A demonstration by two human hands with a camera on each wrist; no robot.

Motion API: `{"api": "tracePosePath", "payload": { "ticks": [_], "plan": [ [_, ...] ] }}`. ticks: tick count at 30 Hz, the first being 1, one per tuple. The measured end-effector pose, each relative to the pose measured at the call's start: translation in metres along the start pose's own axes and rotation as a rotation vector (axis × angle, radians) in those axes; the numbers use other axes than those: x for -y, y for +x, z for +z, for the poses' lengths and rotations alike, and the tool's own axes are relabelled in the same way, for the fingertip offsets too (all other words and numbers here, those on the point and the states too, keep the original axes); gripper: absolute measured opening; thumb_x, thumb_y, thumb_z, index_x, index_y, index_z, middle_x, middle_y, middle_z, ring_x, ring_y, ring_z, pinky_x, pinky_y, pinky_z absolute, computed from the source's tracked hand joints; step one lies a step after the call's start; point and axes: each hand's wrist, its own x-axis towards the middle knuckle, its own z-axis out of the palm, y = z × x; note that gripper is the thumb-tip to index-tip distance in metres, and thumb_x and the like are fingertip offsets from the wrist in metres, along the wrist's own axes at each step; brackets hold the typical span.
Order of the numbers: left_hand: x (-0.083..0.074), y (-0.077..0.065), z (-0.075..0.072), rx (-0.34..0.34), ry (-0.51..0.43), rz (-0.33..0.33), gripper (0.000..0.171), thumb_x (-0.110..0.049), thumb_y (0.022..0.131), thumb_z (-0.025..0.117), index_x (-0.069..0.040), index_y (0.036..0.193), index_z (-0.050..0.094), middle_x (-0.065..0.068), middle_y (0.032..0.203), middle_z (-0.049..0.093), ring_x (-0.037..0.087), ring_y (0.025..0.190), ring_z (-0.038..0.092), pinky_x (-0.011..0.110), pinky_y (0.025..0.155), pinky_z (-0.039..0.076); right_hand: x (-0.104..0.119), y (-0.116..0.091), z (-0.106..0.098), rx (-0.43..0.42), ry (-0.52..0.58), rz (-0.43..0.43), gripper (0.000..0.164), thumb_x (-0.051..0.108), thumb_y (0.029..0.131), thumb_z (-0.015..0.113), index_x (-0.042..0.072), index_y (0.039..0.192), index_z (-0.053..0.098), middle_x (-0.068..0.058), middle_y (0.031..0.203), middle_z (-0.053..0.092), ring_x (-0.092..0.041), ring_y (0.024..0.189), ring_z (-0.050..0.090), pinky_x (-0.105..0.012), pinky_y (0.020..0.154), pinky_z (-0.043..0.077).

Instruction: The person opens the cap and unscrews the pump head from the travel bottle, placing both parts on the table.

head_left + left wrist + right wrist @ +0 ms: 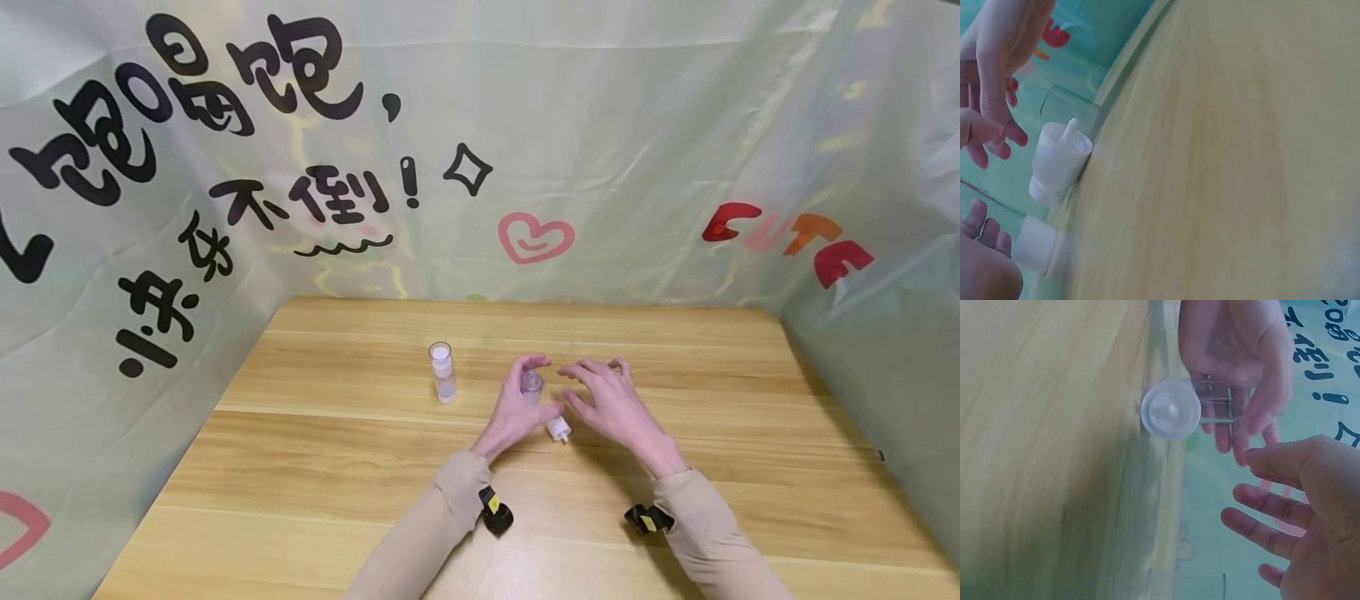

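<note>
Curving its fingers around the clear bottle [532,383], the left hand [516,412] is holding it upright beside the white pump [558,428] on the surface [337,475]; the right hand [611,404] is hovering, fingers spread, empty. Steady, gentle gripping is probably preventing tipping.

Here the pale wooden table [360,467] is seen: left of centre, a slim bottle [444,377] is stood upright. Nearer the middle, a second bottle [532,385] is partly hidden; just beside it, a white pump top [558,429] is laid sideways. A clear cover [1186,587] is glimpsed too.
</note>
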Motion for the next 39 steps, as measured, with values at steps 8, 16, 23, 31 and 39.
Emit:
{"api": "tracePosePath", "payload": {
  "ticks": [8, 16, 23, 31, 39],
  "plan": [
    [-0.007, -0.011, -0.006, -0.02, 0.085, 0.115, 0.104, -0.008, 0.072, 0.078, -0.014, 0.157, 0.018, 0.003, 0.161, 0.031, 0.032, 0.15, 0.028, 0.054, 0.126, 0.02, 0.001, -0.003, 0.002, -0.008, 0.027, 0.002, 0.036, 0.013, 0.086, 0.076, 0.005, 0.12, 0.068, -0.013, 0.114, 0.071, -0.035, 0.104, 0.067, -0.06, 0.099, 0.033],
    [-0.017, -0.021, -0.014, -0.205, 0.107, 0.193, 0.089, -0.016, 0.08, 0.075, -0.017, 0.154, 0.027, 0.002, 0.159, 0.034, 0.027, 0.154, 0.023, 0.058, 0.126, 0.014, 0.002, -0.006, 0.004, -0.007, 0.038, 0.011, 0.033, 0.013, 0.087, 0.074, 0.006, 0.119, 0.069, -0.013, 0.115, 0.072, -0.034, 0.105, 0.068, -0.061, 0.101, 0.034],
    [-0.018, -0.023, -0.032, -0.423, 0.137, 0.275, 0.06, -0.008, 0.087, 0.063, -0.011, 0.143, 0.041, 0.009, 0.149, 0.047, 0.026, 0.149, 0.033, 0.055, 0.126, 0.016, 0.006, -0.011, 0.012, 0.044, 0.045, 0.018, 0.031, 0.015, 0.089, 0.073, 0.008, 0.118, 0.069, -0.01, 0.115, 0.073, -0.028, 0.098, 0.069, -0.06, 0.1, 0.034],
    [-0.012, -0.025, -0.045, -0.432, 0.027, 0.341, 0.046, 0.007, 0.089, 0.059, 0.006, 0.133, 0.046, 0.026, 0.12, 0.06, 0.039, 0.116, 0.058, 0.052, 0.115, 0.041, 0.009, -0.018, 0.025, 0.168, 0.115, -0.012, 0.032, 0.016, 0.088, 0.074, 0.009, 0.118, 0.07, -0.002, 0.101, 0.074, -0.022, 0.096, 0.067, -0.056, 0.099, 0.042],
    [-0.014, -0.026, -0.043, -0.423, 0.024, 0.253, 0.045, 0.011, 0.089, 0.056, 0.011, 0.133, 0.047, 0.035, 0.122, 0.057, 0.045, 0.119, 0.056, 0.059, 0.114, 0.038, 0.01, -0.018, 0.032, 0.167, 0.159, -0.025, 0.03, 0.014, 0.088, 0.073, 0.008, 0.117, 0.071, -0.003, 0.101, 0.074, -0.024, 0.098, 0.067, -0.056, 0.097, 0.046]
  ]
}}
